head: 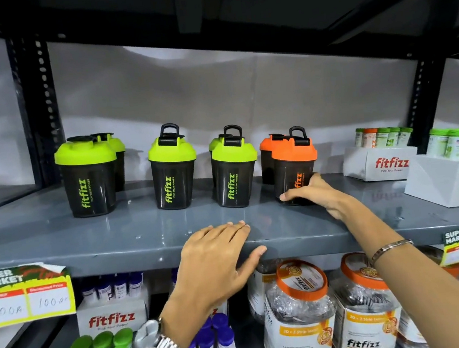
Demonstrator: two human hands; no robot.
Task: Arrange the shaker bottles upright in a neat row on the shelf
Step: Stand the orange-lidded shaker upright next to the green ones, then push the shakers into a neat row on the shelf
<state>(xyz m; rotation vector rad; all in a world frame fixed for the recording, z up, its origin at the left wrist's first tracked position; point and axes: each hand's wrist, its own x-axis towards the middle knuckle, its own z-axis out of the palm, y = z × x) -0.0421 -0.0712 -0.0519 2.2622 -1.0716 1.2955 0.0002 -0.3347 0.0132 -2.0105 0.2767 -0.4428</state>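
Right of centre, the orange bottle (pixel 293 163) is gripped by the right hand (pixel 315 194); the left hand (pixel 217 252) is laid flat on the shelf (pixel 87 241).

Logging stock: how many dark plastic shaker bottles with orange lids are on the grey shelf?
2. Front orange-lidded dark shaker bottle, held low by the right hand; second orange-lidded bottle just behind it, leftward, partly hidden. More could hide behind.

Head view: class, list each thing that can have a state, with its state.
Left green shaker: upright.
Middle green shaker: upright, loop raised.
Right green shaker: upright, loop raised.
Front orange shaker: upright, held low by right hand.
Left hand: flat, resting on shelf edge.
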